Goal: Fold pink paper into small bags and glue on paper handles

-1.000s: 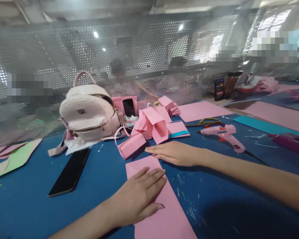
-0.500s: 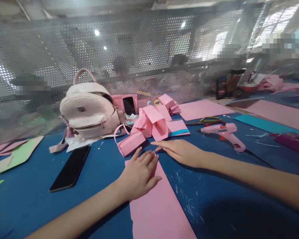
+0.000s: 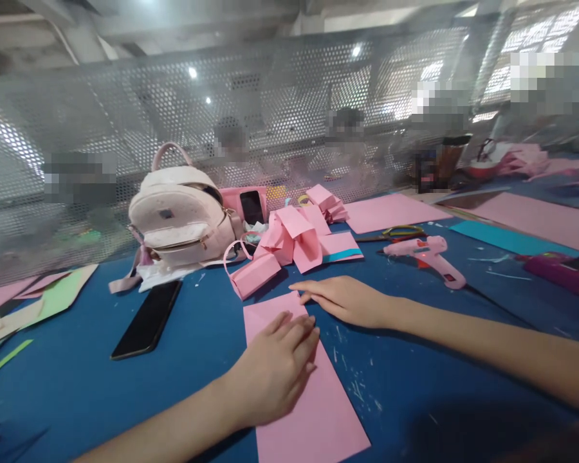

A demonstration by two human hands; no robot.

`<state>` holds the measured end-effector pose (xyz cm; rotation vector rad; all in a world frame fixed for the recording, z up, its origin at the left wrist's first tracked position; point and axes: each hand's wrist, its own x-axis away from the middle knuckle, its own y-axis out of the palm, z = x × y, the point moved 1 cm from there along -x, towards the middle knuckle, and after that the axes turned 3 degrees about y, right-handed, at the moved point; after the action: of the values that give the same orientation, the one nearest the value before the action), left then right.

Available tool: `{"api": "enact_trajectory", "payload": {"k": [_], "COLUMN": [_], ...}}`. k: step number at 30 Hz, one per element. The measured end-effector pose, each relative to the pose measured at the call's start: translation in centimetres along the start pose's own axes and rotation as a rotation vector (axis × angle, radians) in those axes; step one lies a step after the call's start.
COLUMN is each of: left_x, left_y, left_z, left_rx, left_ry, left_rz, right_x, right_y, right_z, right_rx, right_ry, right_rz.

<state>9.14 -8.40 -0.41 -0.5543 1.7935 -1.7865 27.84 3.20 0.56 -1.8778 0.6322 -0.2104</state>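
A long pink paper strip (image 3: 313, 418) lies on the blue table, running from its front edge toward the middle. My left hand (image 3: 280, 366) rests palm down on the strip, its fingers stretched toward the right edge of the paper. My right hand (image 3: 347, 299) lies at the strip's far right corner, index finger extended, fingertips at the paper's edge. Just beyond the fingertips is a pile of folded pink paper pieces (image 3: 294, 238), one of them carrying a blue stripe. A pink glue gun (image 3: 427, 254) lies on its side to the right, beyond my right forearm.
A white backpack (image 3: 181, 215) stands at the back left, with a black phone (image 3: 147, 321) in front. Scissors (image 3: 393, 233), a blue strip (image 3: 506, 238) and a purple tool (image 3: 560, 273) lie to the right. A perforated metal screen (image 3: 280, 83) rises behind, people beyond it. Coloured sheets (image 3: 62, 289) lie left.
My left hand has slid down the strip toward me, baring its far end. My right hand stays near the far corner. The view has shifted slightly.
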Motion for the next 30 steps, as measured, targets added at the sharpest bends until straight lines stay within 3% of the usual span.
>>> {"api": "enact_trajectory", "payload": {"k": [4,6,10,13,14,16,20,21,22,24,27,28,30], "left_x": [1.1,1.6,2.1,2.4,2.5,2.4,2.0,1.7,1.4,0.7,-0.4,-0.8,-1.4], "left_y": [0.2,0.9,3.5,5.3,5.5,4.8,-0.1,-1.3,-2.2,-2.9,-1.8,-1.2,-0.4], "left_z": [2.1,3.0,4.9,6.3,6.5,6.2,3.9,2.9,1.8,-0.3,-3.3,-4.1,-5.2], "left_rx": [0.018,-0.010,-0.126,-0.109,-0.078,0.055,0.478,0.632,0.789,1.084,1.566,1.667,1.760], "left_ry": [0.105,0.154,0.240,0.152,0.120,0.072,0.154,0.100,-0.081,-0.321,-0.653,-0.753,-0.911], "left_rz": [0.010,0.080,0.296,0.519,0.519,0.335,-0.013,-0.055,-0.024,0.180,0.507,0.574,0.588], "right_x": [0.1,0.0,-0.2,-0.2,-0.2,-0.2,-0.1,-0.1,-0.1,-0.2,-0.3,-0.3,-0.3], "right_y": [0.1,0.1,0.1,0.0,0.0,0.0,0.2,0.3,0.5,0.7,0.9,1.0,0.9], "right_z": [-0.2,-0.1,0.2,0.2,0.1,-0.1,0.2,0.5,0.8,1.4,1.6,1.4,0.8], "right_rx": [0.040,0.051,0.046,0.049,0.052,0.055,-0.004,-0.034,-0.069,-0.156,-0.373,-0.495,-0.745], "right_ry": [-0.051,-0.065,-0.081,-0.084,-0.084,-0.076,0.001,0.034,0.066,0.111,0.150,0.178,0.245], "right_rz": [-0.015,-0.008,-0.005,-0.011,-0.017,-0.026,0.054,0.081,0.100,0.115,0.094,0.077,0.036]}}
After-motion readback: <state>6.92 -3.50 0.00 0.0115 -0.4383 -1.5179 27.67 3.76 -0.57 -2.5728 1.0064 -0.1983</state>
